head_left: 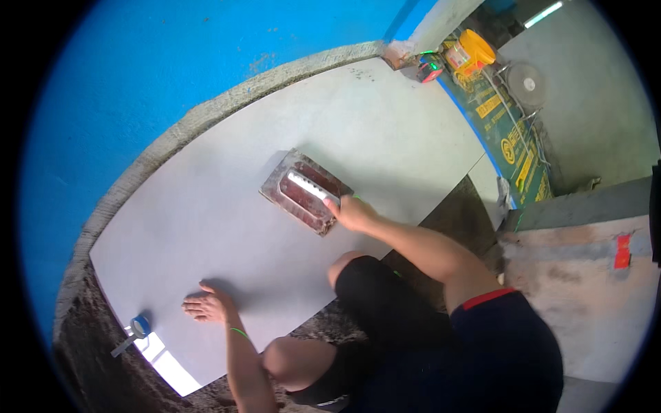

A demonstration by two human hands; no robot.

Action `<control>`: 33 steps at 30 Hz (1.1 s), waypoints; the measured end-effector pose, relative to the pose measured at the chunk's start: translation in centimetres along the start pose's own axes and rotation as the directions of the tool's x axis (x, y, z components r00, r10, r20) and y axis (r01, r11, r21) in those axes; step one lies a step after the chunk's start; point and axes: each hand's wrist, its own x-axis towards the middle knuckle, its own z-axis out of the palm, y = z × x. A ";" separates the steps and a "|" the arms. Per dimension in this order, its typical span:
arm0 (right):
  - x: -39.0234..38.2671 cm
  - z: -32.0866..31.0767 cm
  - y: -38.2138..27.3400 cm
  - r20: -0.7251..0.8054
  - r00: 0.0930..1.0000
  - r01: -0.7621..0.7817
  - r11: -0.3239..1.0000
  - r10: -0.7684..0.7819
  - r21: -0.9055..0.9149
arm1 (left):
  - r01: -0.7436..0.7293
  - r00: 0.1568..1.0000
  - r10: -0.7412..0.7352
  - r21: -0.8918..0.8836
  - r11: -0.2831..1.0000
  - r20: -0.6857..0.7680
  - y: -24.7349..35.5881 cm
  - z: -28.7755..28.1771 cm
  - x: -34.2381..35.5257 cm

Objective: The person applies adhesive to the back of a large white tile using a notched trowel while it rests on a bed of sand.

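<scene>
A large pale tile (227,206) lies on the floor along the blue wall. My right hand (352,212) is closed on the near end of the light handle of a tile beating block (303,215), a rectangular reddish-brown slab. The block sits on the middle of the tile, smeared with grey. My left hand (208,304) is laid flat on the tile near its lower left part, fingers stretched out and holding nothing. Beside it, at the tile's left edge, is a small round blue tool (140,326) with a flat grey strip sticking out.
Dark loose mortar (103,344) borders the tile at left. At the far right corner stand a red and black device with green lights (429,67) and a yellow bucket (471,52) beside a green printed sheet (506,131). A low rough block wall (578,275) rises at right.
</scene>
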 end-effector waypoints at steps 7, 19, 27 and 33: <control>1.6 -12.1 -10.4 0.242 0.970 -0.092 0.890 -0.021 0.447 | 0.043 0.999 -0.044 0.034 0.999 0.028 -1.4 -0.8 2.2; 0.2 1.3 0.9 -0.069 0.997 0.022 0.980 -0.036 -0.196 | 0.022 1.000 -0.025 -0.165 0.986 -0.013 1.3 -2.1 0.2; -1.2 -16.8 -17.9 -0.006 0.950 0.272 0.818 -0.312 0.508 | 0.055 0.998 -0.060 -0.165 0.985 -0.023 -1.8 -2.2 0.9; 4.7 -2.7 -10.6 -0.254 0.929 0.311 0.939 -0.268 0.147 | 0.026 0.998 -0.035 -0.188 0.982 -0.044 0.3 -2.7 1.0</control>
